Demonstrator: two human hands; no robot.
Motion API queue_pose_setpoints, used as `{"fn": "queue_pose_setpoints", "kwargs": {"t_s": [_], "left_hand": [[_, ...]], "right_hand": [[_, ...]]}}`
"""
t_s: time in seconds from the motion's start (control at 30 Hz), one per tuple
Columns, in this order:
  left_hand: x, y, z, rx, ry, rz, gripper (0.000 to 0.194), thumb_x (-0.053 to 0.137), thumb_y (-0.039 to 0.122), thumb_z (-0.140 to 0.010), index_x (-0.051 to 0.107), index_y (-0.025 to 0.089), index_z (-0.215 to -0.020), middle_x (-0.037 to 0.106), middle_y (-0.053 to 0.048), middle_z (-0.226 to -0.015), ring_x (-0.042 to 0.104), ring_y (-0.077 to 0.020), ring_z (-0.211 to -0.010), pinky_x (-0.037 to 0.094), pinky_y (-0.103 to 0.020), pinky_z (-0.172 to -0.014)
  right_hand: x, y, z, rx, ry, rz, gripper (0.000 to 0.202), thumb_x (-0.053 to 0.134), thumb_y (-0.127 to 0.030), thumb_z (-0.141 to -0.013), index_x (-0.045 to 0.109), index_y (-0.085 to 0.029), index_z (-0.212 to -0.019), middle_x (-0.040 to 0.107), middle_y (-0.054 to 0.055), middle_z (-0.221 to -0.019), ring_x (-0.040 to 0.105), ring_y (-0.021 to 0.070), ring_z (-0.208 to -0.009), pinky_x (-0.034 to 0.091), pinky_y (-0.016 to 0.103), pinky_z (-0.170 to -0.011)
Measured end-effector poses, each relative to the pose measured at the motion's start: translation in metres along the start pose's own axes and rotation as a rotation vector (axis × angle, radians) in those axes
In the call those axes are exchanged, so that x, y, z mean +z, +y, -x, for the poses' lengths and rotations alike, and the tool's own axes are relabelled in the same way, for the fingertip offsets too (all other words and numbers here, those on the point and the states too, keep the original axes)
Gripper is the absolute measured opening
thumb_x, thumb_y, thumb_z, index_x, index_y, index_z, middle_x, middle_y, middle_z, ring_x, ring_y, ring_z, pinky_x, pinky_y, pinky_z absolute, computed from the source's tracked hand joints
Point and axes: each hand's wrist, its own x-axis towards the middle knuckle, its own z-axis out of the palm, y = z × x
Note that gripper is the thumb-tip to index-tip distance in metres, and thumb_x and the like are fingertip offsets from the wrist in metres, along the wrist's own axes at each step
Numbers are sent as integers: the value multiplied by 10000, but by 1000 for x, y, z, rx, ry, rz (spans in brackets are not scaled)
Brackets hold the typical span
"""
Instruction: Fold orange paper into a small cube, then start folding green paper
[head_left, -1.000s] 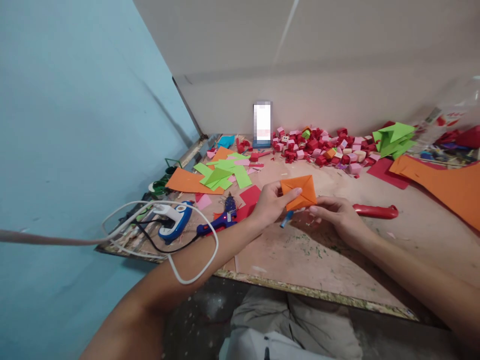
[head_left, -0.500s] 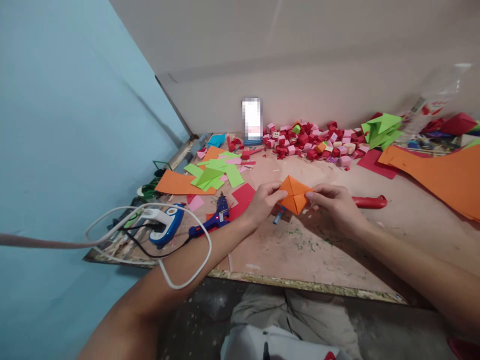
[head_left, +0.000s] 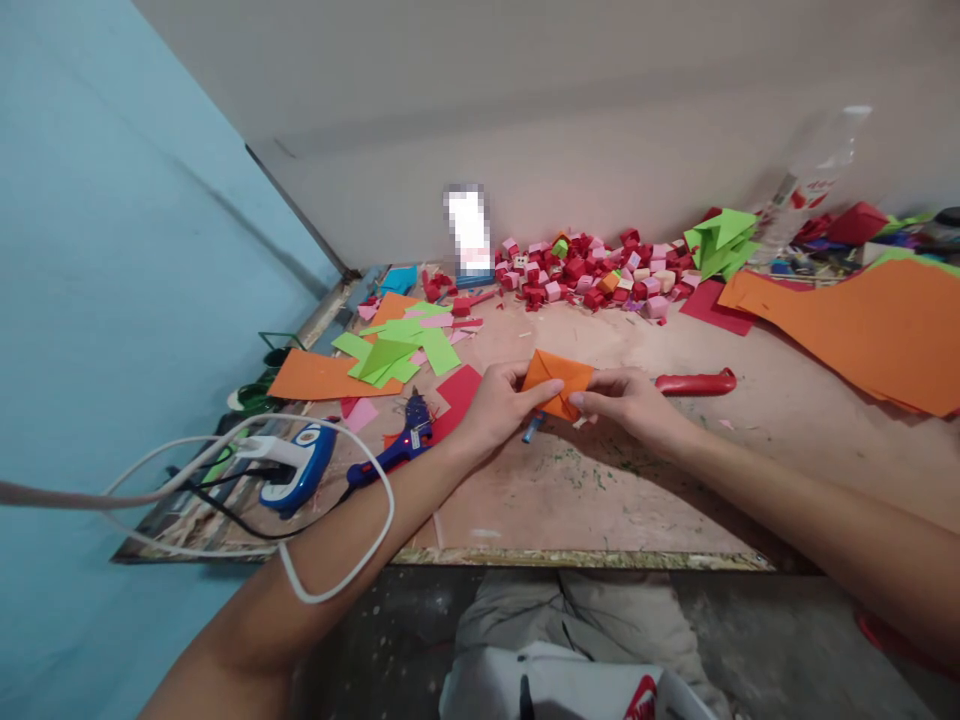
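A folded piece of orange paper (head_left: 556,372) with crossing creases is held up just over the table between both hands. My left hand (head_left: 504,405) pinches its left side, thumb lying on the front face. On the right side, my right hand (head_left: 628,402) grips the paper near its lower corner, the other fingers behind it and hidden. A small blue stick (head_left: 533,428) lies on the table just below the paper. Right of my right hand is a red handle (head_left: 697,383), its other end hidden behind that hand.
A blue glue gun (head_left: 405,440) with a lit red light lies left, near a power strip (head_left: 300,468) and looping white cable (head_left: 386,490). Green strips (head_left: 390,350), a heap of red and pink paper cubes (head_left: 585,270), a phone (head_left: 471,232), orange sheets (head_left: 847,325) and a bottle (head_left: 814,185) stand behind.
The orange paper has turned from a diamond to a squarer pose, and my thumbs have moved inward across its face. The whole view has shifted, so the table's things appear further left.
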Motion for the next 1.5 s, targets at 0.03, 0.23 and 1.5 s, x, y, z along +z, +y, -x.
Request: {"fn": "queue_pose_setpoints", "kwargs": {"t_s": [0.03,0.23,1.5], "left_hand": [[0,-1,0,-5,-4,12,343,870,410,-824,841,140,-1034,826,-97,-1016,740,-181,-824,578,-276,-749],[-2,-6,-1,-19,-18,1,393,895,431,-799,836,129,-1043,828,-120,-1055,758,-194,-864,601,-290,-780],[-4,-4,-7,-17,61,-25,291,837,406,-799,766,126,-839,673,-28,-670,594,-104,-544,473,-202,-503]], "right_hand": [[1,0,0,9,-5,-3,293,900,-455,-758,863,-194,-886,799,64,-837,658,179,-677,528,318,-655],[1,0,1,-9,42,48,249,875,-435,-761,815,-194,-739,710,32,-690,592,167,-614,488,314,-617],[-4,-1,-2,-15,224,-84,161,883,-340,-700,797,-233,-782,761,44,-843,633,200,-709,489,308,-619]]}}
